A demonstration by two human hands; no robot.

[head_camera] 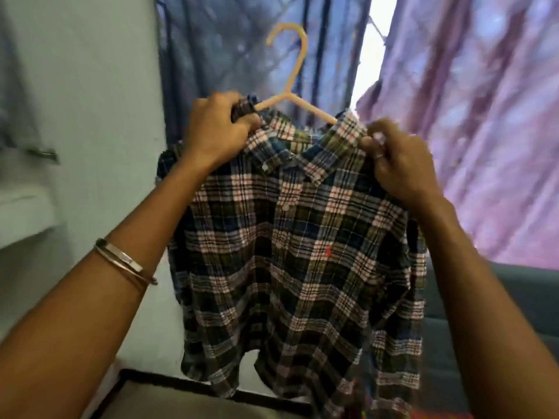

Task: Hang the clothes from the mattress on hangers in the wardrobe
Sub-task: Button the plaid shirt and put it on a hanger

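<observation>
A plaid shirt [302, 252] in green, navy, white and red hangs in front of me, its collar draped over a pale orange plastic hanger [290, 74]. The hanger's hook points up, free in the air. My left hand [217, 131] grips the shirt's left shoulder together with the hanger's left arm. At the collar's right side my right hand [396, 164] pinches the fabric where the hanger's right arm goes under it. The lower part of the hanger is hidden inside the shirt.
A white wall [99, 116] rises to the left, with a dark curtain [230, 55] behind the hanger and a pinkish-purple curtain [472, 116] on the right. A grey surface [529, 297] lies at the lower right. A dark-edged mat [169, 397] sits below.
</observation>
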